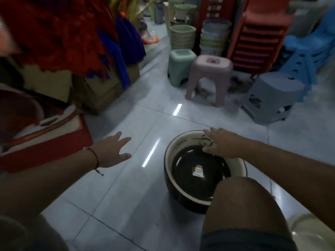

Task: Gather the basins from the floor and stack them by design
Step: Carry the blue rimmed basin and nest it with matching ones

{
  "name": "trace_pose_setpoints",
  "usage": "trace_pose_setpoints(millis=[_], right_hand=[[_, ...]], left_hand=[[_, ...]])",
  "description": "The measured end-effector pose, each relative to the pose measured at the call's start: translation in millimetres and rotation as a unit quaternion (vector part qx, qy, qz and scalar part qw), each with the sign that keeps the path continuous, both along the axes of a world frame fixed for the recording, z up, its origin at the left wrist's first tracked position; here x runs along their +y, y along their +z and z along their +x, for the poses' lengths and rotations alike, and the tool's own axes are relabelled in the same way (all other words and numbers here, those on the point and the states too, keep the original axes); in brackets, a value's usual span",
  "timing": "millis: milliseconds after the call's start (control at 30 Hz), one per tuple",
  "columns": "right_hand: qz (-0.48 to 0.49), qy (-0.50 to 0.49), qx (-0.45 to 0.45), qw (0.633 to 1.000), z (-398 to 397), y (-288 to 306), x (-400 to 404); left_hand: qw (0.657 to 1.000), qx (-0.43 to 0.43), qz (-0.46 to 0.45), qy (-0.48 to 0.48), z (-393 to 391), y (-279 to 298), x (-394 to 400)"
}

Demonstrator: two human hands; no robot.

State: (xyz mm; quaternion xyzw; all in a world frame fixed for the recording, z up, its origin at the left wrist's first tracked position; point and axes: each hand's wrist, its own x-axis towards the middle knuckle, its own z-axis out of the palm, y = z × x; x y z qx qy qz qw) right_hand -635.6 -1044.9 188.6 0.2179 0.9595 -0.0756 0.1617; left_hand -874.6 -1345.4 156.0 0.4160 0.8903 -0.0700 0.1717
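A round basin (183, 194) with a glossy dark outer wall and a cream inner wall sits on the floor at about 5 o'clock in the view, just ahead of the person's bare knee (243, 201). Its smooth dark bottom carries a small pale sticker (198, 170), and a dark cartoon figure (206, 141) is printed on the cream wall at the basin's 1 o'clock side. The right hand (218, 142) reaches over that far rim with fingers spread and straight, the thumb down toward the dark bottom; whether it actually touches the basin cannot be told. The left hand (113, 151) hangs at 9 o'clock of the basin, well apart from it, fingers loosely spread and holding nothing; a thin cord bracelet (94, 156) circles its wrist. The floor (126, 187) is pale, shiny tile with dark joints. At 12 o'clock stand a mauve plastic stool (210, 78) and a mint one (181, 67), both squarish with rounded tops; a grey stool (272, 98) stands at 2 o'clock.
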Motion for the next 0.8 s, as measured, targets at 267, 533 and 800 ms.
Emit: trace_pose_setpoints(millis=[267,533,800], right_hand=[[-0.002,0.240,0.028,0.970,-140,37,-198],[-0.013,0.465,0.004,0.885,-206,9,-440],[-0.119,0.530,-0.055,0.838,-216,6,-608]], left_hand=[[0.967,0.018,0.044,0.252,-33,63,-242],[0.868,-0.016,0.041,0.494,87,32,-511],[0.753,-0.074,-0.015,0.653,261,-21,-606]])
